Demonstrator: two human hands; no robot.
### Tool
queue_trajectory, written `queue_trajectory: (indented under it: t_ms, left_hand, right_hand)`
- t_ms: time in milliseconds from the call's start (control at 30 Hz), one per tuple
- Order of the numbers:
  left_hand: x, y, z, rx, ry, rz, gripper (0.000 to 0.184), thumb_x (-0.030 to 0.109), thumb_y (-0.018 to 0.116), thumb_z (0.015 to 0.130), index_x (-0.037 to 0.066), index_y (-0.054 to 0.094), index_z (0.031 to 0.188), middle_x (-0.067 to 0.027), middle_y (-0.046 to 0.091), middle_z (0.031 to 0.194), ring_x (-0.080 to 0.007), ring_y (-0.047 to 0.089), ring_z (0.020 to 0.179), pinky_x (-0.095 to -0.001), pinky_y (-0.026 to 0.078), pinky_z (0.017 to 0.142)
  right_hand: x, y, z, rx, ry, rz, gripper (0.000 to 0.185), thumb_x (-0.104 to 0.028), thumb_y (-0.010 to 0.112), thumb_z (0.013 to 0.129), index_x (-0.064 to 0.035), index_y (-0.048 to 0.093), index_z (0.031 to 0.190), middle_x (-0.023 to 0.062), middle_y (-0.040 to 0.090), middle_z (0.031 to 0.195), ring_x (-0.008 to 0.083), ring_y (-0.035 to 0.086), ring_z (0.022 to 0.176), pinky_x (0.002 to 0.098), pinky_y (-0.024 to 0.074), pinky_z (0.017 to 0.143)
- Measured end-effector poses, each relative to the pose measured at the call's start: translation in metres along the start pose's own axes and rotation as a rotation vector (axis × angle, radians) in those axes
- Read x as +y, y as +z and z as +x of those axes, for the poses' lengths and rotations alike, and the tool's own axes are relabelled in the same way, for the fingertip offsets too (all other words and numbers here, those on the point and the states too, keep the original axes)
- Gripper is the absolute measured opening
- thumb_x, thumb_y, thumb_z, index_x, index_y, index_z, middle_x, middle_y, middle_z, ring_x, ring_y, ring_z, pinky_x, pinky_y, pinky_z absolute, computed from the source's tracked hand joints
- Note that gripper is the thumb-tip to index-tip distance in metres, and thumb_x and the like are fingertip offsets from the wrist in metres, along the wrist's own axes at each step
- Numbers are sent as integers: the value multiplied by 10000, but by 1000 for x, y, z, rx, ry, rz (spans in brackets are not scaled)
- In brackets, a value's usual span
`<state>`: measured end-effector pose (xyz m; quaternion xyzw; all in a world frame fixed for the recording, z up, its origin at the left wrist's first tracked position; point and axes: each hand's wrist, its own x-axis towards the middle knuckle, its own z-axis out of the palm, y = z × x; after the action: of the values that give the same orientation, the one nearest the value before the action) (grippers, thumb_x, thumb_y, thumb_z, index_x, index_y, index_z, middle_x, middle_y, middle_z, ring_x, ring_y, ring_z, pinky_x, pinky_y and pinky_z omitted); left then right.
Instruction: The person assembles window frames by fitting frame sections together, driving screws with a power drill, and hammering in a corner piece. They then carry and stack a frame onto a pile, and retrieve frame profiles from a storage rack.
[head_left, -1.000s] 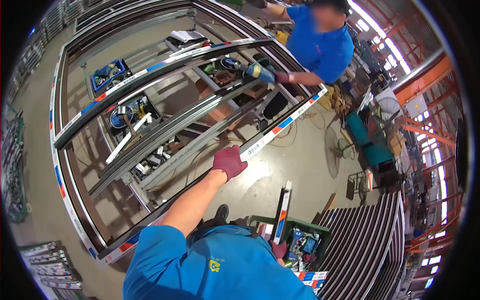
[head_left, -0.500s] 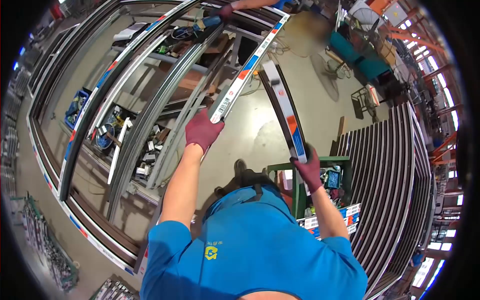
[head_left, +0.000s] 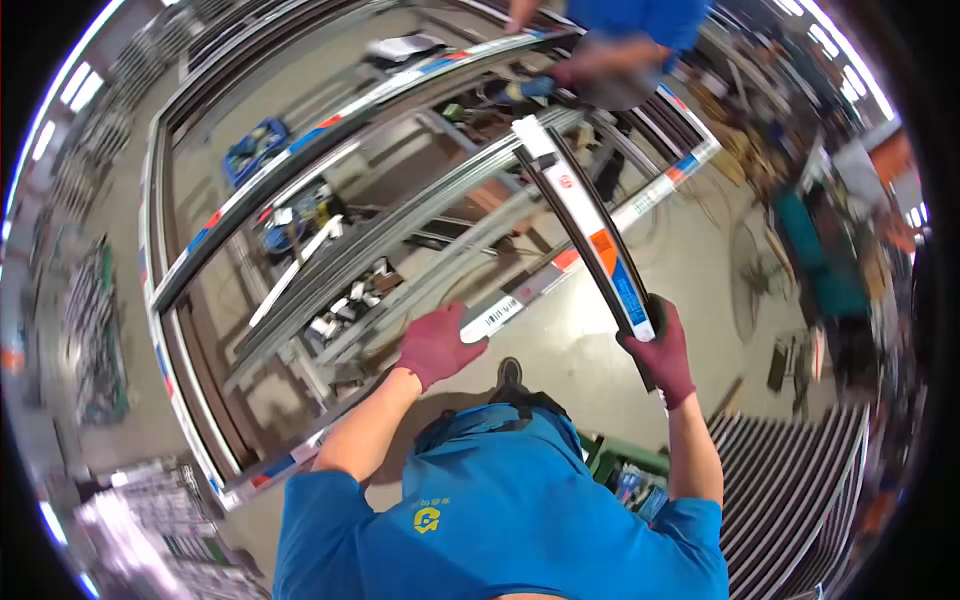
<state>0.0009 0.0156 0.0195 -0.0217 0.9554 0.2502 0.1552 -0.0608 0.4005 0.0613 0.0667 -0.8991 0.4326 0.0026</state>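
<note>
A: Where is the labelled profile [head_left: 596,238]?

B: In the right hand [head_left: 666,352], closed round its lower end; its upper end overlaps the large frame [head_left: 500,313] in view, contact unclear.

A: The left hand [head_left: 436,346]?

B: Curled closed on the large frame's near rail. A co-worker [head_left: 640,22] stands beyond the large frame.

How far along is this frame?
Done, it seems: the large frame is closed at both ends of its near side. In hand: the right hand holds a strip; the left hand grips the near side. Left, probably: fitting the strip, which looks unattached; where, I can't tell.
</note>
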Motion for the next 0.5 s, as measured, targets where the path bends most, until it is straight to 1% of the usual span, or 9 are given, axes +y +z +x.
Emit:
queue_trajectory:
  t_ms: [133, 167, 233, 267, 300, 367, 433, 467, 500]
  left_hand:
    - [2, -1, -1, 47, -27, -5, 775, 531, 793, 818, 31, 595, 1376, -224, 702, 1218, -422, 677, 1132, -495, 541, 979]
    - [2, -1, -2, 69, -31, -16, 744, 533, 794, 817, 38, 601, 1338, -217, 704, 1200, -416, 681, 1116, -496, 543, 965]
    - [4, 0, -4, 97, -14, -36, 684, 537, 794, 816, 51, 613, 1261, -203, 709, 1163, -406, 689, 1084, -496, 546, 937]
    - [5, -1, -3, 73, -25, -48, 690, 532, 791, 819, 52, 615, 1284, -203, 706, 1196, -400, 683, 1110, -492, 539, 965]
    - [6, 0, -4, 82, -36, -40, 703, 526, 791, 814, 51, 617, 1302, -203, 705, 1206, -402, 680, 1117, -490, 542, 969]
    - [7, 0, -6, 95, -54, -21, 731, 516, 791, 803, 49, 622, 1338, -203, 703, 1226, -406, 674, 1132, -486, 547, 975]
    - [4, 7, -6, 159, -28, 5, 708, 515, 792, 806, 49, 629, 1314, -202, 703, 1207, -402, 677, 1117, -488, 548, 966]
    - [4, 8, -7, 193, -14, 20, 697, 514, 792, 808, 48, 633, 1302, -201, 702, 1198, -400, 678, 1110, -489, 548, 962]
    - [4, 8, -8, 180, -13, 18, 692, 515, 792, 809, 48, 635, 1295, -200, 701, 1189, -398, 680, 1103, -489, 550, 956]
  right_hand:
    - [-40, -8, 94, -390, 24, 285, 649, -183, 822, 886, 14, 546, 1439, 113, 694, 1239, 180, 663, 1075, 347, 542, 958]
    - [-65, -8, 117, -487, 5, 273, 597, -216, 791, 936, 14, 560, 1437, 103, 714, 1216, 152, 659, 1052, 333, 548, 931]
    - [-43, 17, 175, -612, -39, 308, 567, -245, 777, 967, 16, 576, 1427, 93, 731, 1168, 136, 664, 1020, 319, 552, 893]
    - [-68, 24, 195, -654, 15, 205, 525, -268, 762, 990, 15, 603, 1403, 82, 749, 1114, 130, 672, 961, 317, 553, 856]
    - [-65, 41, 218, -665, -81, 200, 490, -281, 759, 992, -2, 637, 1376, 80, 759, 1069, 138, 683, 913, 324, 554, 833]
    - [-66, 77, 265, -713, -92, 189, 453, -292, 750, 993, -19, 669, 1345, 86, 763, 1033, 147, 691, 898, 327, 555, 801]
    - [-92, 102, 290, -782, 17, 100, 489, -327, 746, 983, -21, 671, 1357, 100, 766, 1040, 171, 708, 909, 348, 558, 814]
    - [-92, 121, 306, -776, -49, 28, 527, -385, 743, 964, -18, 681, 1337, 140, 768, 1063, 207, 720, 914, 377, 559, 853]
    - [-90, 135, 320, -776, 18, 16, 618, -448, 755, 931, 5, 671, 1342, 194, 766, 1113, 262, 735, 985, 407, 553, 912]
